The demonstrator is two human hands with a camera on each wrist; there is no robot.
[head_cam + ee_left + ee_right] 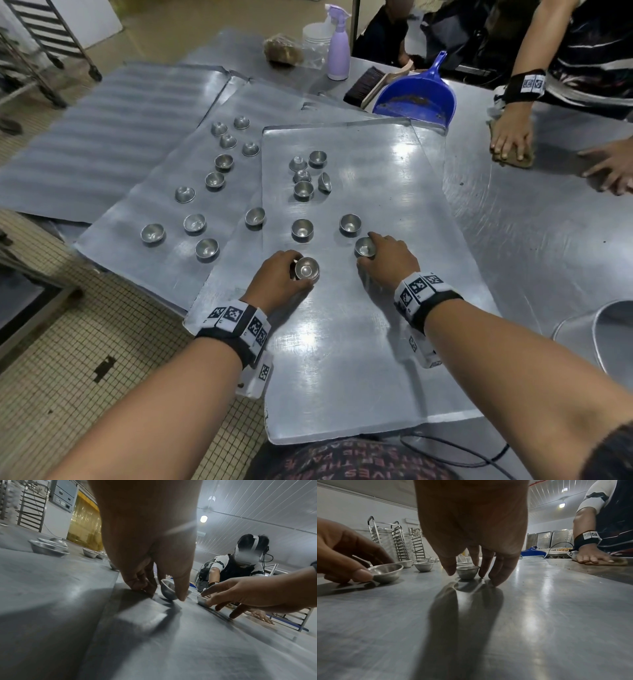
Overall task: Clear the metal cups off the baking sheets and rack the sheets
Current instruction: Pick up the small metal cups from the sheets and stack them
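Cup-clearing is in hand on the top baking sheet [359,342]: the left hand [279,277] pinches one metal cup [307,269], tilted, near the sheet's left edge, while the right hand [388,262] curls round a second cup [364,246] standing upright toward the sheet's middle. More loose cups [301,185] lie farther up this sheet and on the sheet to its left [164,260], so I judge the task is early; next both cups need lifting clear without tipping, then a place to drop them

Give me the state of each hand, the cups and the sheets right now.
Left hand: grip pinching a tilted metal cup.
Right hand: fingers curled round an upright cup.
Near sheet: flat on the table, cups on its far half.
Left sheet: flat, cups scattered on it.
Side-lying cup: tipped over.
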